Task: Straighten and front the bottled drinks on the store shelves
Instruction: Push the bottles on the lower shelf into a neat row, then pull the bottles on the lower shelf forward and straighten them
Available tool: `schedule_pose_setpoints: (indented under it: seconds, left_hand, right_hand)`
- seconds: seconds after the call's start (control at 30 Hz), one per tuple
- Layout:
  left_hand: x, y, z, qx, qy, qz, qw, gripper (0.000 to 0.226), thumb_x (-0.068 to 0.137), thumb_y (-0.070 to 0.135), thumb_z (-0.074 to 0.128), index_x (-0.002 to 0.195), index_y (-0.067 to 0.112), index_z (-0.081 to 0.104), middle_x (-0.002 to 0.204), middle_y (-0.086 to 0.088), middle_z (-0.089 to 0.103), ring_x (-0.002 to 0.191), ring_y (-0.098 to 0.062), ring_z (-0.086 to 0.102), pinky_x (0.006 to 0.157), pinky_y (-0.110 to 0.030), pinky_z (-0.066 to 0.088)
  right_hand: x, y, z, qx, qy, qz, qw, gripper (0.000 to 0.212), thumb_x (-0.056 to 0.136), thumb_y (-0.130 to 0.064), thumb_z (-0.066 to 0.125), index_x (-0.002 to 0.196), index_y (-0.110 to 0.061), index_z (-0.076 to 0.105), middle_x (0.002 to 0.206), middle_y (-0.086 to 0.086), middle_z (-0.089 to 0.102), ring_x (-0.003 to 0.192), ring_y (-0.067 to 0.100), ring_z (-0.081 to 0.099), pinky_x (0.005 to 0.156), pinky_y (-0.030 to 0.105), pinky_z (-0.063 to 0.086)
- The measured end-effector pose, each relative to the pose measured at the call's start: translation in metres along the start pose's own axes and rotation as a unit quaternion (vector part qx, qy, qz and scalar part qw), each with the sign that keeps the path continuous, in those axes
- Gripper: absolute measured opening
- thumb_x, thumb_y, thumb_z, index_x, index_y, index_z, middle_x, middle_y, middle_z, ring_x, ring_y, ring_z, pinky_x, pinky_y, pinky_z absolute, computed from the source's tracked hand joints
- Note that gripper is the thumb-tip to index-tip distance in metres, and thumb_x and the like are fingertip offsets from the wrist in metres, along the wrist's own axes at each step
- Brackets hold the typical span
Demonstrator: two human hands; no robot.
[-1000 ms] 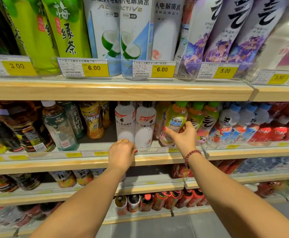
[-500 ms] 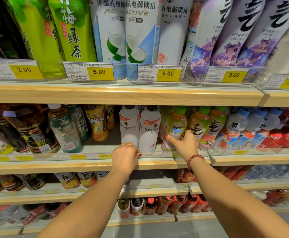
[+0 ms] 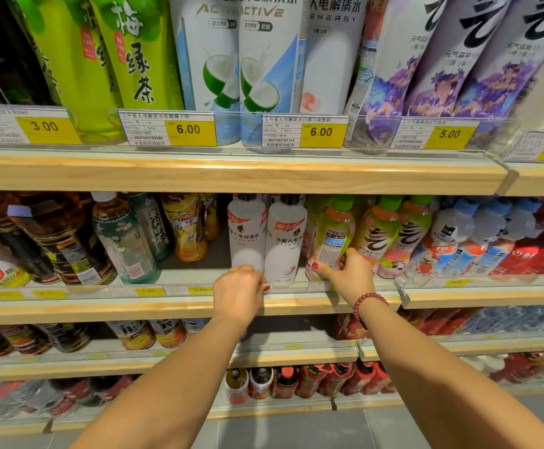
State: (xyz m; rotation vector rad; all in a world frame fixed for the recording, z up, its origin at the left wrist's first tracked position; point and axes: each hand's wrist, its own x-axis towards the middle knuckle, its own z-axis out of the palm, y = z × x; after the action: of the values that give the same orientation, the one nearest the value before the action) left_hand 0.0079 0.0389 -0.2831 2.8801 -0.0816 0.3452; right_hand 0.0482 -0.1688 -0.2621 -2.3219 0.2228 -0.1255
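While your left hand (image 3: 240,293) grips the foot of the left white electrolyte bottle (image 3: 246,234), its fingers are curled close together round the base with the knuckles toward you. A gold ring (image 3: 245,268) shows on one finger, and the red-nailed thumb tip reaches the base of the right white electrolyte bottle (image 3: 285,244). Both white bottles stand upright and touching, side by side at the front edge of the second shelf (image 3: 134,306), about midway along it, with their labels facing out.

Your right hand (image 3: 351,273) holds the green-capped peach bottle (image 3: 332,234), which stands just right of the white pair, also at the front edge. The grip is low on the body: your thumb lies leftward across the front of the base and the other fingers wrap the right side, pinching the bottle between them. This bottle leans a little and shows its small-print panel to the front, whereas the two matching bottles (image 3: 377,238) on its right show their big black character. A red bead bracelet (image 3: 369,303) sits on your right wrist.

Left of the white pair, the yellow iced-tea bottles (image 3: 185,228) stand farther back from the front edge.
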Motion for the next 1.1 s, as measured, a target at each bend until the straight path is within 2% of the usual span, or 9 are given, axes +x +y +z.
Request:
schedule_pose_setpoints:
  seconds: [0.1, 0.27, 0.37, 0.4, 0.5, 0.6, 0.7, 0.97, 1.1]
  left_hand:
    - [0.002, 0.001, -0.002, 0.003, -0.009, -0.002, 1.000, 0.022, 0.095, 0.030, 0.053, 0.110, 0.028, 0.070, 0.104, 0.005, 0.067, 0.099, -0.018, 0.060, 0.076, -0.031, 0.050]
    - [0.002, 0.003, -0.008, 0.002, -0.024, -0.009, 1.000, 0.016, 0.093, 0.028, 0.059, 0.102, 0.025, 0.071, 0.100, 0.002, 0.067, 0.096, -0.021, 0.060, 0.071, -0.030, 0.047]
    - [0.003, 0.004, -0.010, -0.006, -0.052, 0.005, 0.999, 0.016, 0.092, 0.020, 0.057, 0.103, 0.019, 0.069, 0.102, -0.003, 0.064, 0.102, -0.025, 0.057, 0.073, -0.032, 0.046]
    - [0.002, 0.003, -0.012, -0.006, -0.062, 0.013, 0.998, 0.017, 0.091, 0.021, 0.057, 0.104, 0.018, 0.068, 0.103, -0.004, 0.063, 0.103, -0.025, 0.056, 0.074, -0.033, 0.045]
    - [-0.007, -0.005, -0.017, 0.002, -0.071, 0.043, 0.997, 0.024, 0.090, 0.027, 0.058, 0.110, 0.017, 0.064, 0.112, -0.005, 0.060, 0.113, -0.024, 0.051, 0.084, -0.034, 0.045]
    - [-0.021, -0.023, -0.025, 0.019, -0.061, 0.046, 0.997, 0.030, 0.089, 0.029, 0.057, 0.117, 0.017, 0.062, 0.125, -0.005, 0.058, 0.118, -0.024, 0.047, 0.093, -0.036, 0.043]
    - [-0.037, -0.050, -0.039, 0.033, -0.050, 0.020, 0.998, 0.031, 0.089, 0.030, 0.056, 0.118, 0.018, 0.059, 0.119, -0.004, 0.058, 0.113, -0.024, 0.048, 0.089, -0.035, 0.041]
    - [-0.073, -0.133, -0.080, 0.033, -0.023, -0.098, 0.994, 0.045, 0.089, 0.035, 0.057, 0.130, 0.018, 0.051, 0.131, -0.005, 0.054, 0.124, -0.026, 0.044, 0.099, -0.037, 0.040]
    - [-0.079, -0.172, -0.094, 0.027, 0.007, -0.160, 0.987, 0.054, 0.086, 0.034, 0.063, 0.134, 0.018, 0.047, 0.132, -0.005, 0.052, 0.124, -0.027, 0.043, 0.099, -0.038, 0.041]
  right_hand:
    - [-0.002, 0.002, 0.000, -0.005, -0.010, -0.006, 1.000, 0.043, 0.081, -0.036, 0.076, 0.081, -0.014, 0.040, 0.068, -0.006, 0.044, 0.058, 0.004, 0.042, 0.047, 0.020, 0.027]
    - [-0.013, 0.002, -0.003, 0.021, -0.031, -0.015, 0.999, 0.034, 0.083, -0.033, 0.074, 0.097, -0.013, 0.050, 0.077, -0.011, 0.053, 0.065, 0.001, 0.048, 0.053, 0.017, 0.035]
    - [-0.030, 0.007, -0.005, 0.001, -0.013, -0.050, 0.999, 0.042, 0.083, -0.030, 0.073, 0.118, -0.013, 0.057, 0.106, 0.001, 0.065, 0.094, 0.017, 0.060, 0.080, 0.034, 0.052]
    - [-0.038, 0.010, -0.005, -0.024, -0.002, -0.061, 0.998, 0.046, 0.083, -0.030, 0.072, 0.123, -0.013, 0.056, 0.115, 0.005, 0.063, 0.105, 0.021, 0.059, 0.087, 0.039, 0.051]
    - [-0.059, 0.015, -0.001, -0.082, 0.003, -0.080, 0.993, 0.052, 0.085, -0.033, 0.069, 0.129, -0.012, 0.053, 0.127, 0.008, 0.058, 0.122, 0.027, 0.051, 0.097, 0.042, 0.047]
    - [-0.074, 0.010, 0.010, -0.105, -0.027, -0.106, 0.988, 0.051, 0.085, -0.033, 0.070, 0.129, -0.012, 0.054, 0.126, 0.008, 0.057, 0.122, 0.026, 0.050, 0.101, 0.039, 0.043]
    - [-0.083, -0.006, 0.028, -0.118, -0.049, -0.147, 0.981, 0.050, 0.086, -0.034, 0.069, 0.129, -0.014, 0.054, 0.128, 0.006, 0.057, 0.125, 0.024, 0.048, 0.104, 0.035, 0.038]
    - [-0.097, -0.082, 0.090, -0.121, -0.120, -0.239, 0.956, 0.051, 0.087, -0.038, 0.066, 0.132, -0.019, 0.051, 0.132, 0.004, 0.054, 0.127, 0.022, 0.044, 0.105, 0.036, 0.038]
    - [-0.102, -0.117, 0.121, -0.124, -0.143, -0.270, 0.944, 0.053, 0.086, -0.040, 0.067, 0.132, -0.019, 0.052, 0.131, 0.004, 0.054, 0.126, 0.022, 0.044, 0.104, 0.035, 0.038]
